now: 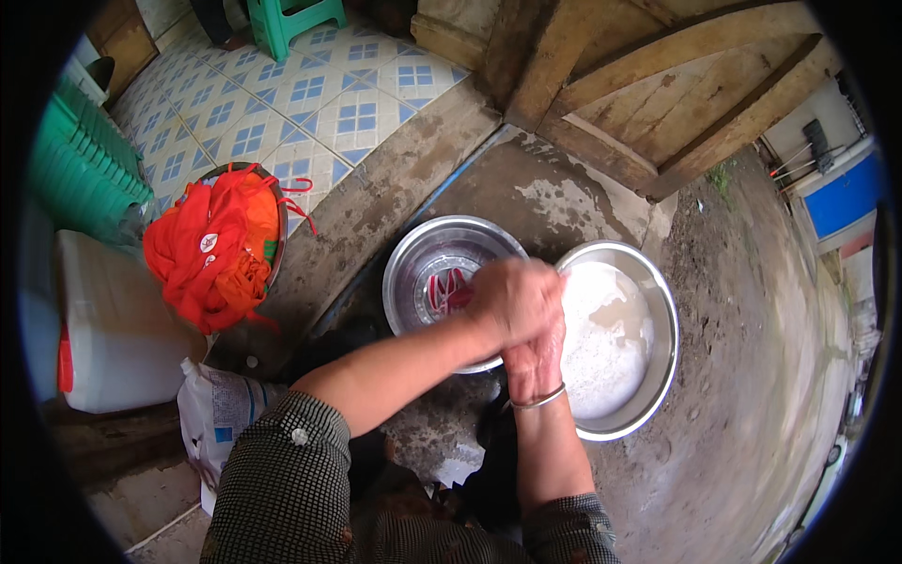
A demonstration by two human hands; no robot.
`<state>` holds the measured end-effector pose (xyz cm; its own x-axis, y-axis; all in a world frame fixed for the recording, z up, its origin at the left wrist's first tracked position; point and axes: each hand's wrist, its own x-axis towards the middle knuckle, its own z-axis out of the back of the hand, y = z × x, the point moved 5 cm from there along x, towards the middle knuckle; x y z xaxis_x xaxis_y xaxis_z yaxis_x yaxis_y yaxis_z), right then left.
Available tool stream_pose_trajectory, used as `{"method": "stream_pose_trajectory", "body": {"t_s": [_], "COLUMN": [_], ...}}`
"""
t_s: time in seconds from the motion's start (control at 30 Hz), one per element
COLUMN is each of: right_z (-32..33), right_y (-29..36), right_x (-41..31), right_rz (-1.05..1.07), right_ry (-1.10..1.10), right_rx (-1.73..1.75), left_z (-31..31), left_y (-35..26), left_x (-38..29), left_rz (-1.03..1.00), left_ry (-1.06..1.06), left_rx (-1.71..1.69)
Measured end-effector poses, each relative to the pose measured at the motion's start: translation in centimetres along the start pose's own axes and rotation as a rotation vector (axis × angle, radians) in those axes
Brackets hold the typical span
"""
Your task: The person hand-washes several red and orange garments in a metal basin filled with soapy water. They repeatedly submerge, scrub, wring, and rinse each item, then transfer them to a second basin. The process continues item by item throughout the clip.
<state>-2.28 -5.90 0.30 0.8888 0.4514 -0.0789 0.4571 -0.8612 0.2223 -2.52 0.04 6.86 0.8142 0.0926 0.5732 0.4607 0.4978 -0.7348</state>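
My left hand (518,299) and my right hand (539,352) are clasped together above the gap between two metal basins. The left hand is blurred and lies over the right, so what is between them, if anything, is hidden. A bangle (539,397) circles my right wrist. Under my left hand, the left metal basin (412,254) holds a red-and-white striped cloth item (440,290), partly covered by the hand. The right metal basin (666,352) contains cloudy water with white suds (599,374).
Red and orange cloths (211,254) fill a bowl at the left, by stacked green plastic stools (91,148). A plastic jerrycan (127,338) and a white bag (218,402) are nearer. A wooden door (613,141) stands beyond the basins; a person's foot (236,42) shows behind.
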Motion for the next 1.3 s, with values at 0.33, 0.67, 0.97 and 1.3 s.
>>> {"method": "stream_pose_trajectory", "body": {"t_s": [0.33, 0.67, 0.97, 1.3], "right_z": [-0.7, 0.8, -0.8, -0.3], "right_y": [2.5, 0.4, 2.7, 4.0], "right_x": [-1.1, -0.7, -0.3, -0.8], "right_rz": [-0.012, 0.064, 0.01, 0.138], "right_ry": [-0.389, -0.439, -0.387, -0.203], "right_rx": [-0.072, -0.179, 0.008, 0.094], "left_z": [-0.5, 0.2, -0.7, -0.3], "left_y": [-1.0, 1.6, 6.9, -4.3], "left_x": [-2.4, 1.4, 1.0, -2.8], "left_rz": [0.198, 0.194, 0.993, -0.381], "left_ry": [0.082, 0.021, 0.006, 0.047], "left_rx": [-0.31, 0.03, -1.09, -0.042]}}
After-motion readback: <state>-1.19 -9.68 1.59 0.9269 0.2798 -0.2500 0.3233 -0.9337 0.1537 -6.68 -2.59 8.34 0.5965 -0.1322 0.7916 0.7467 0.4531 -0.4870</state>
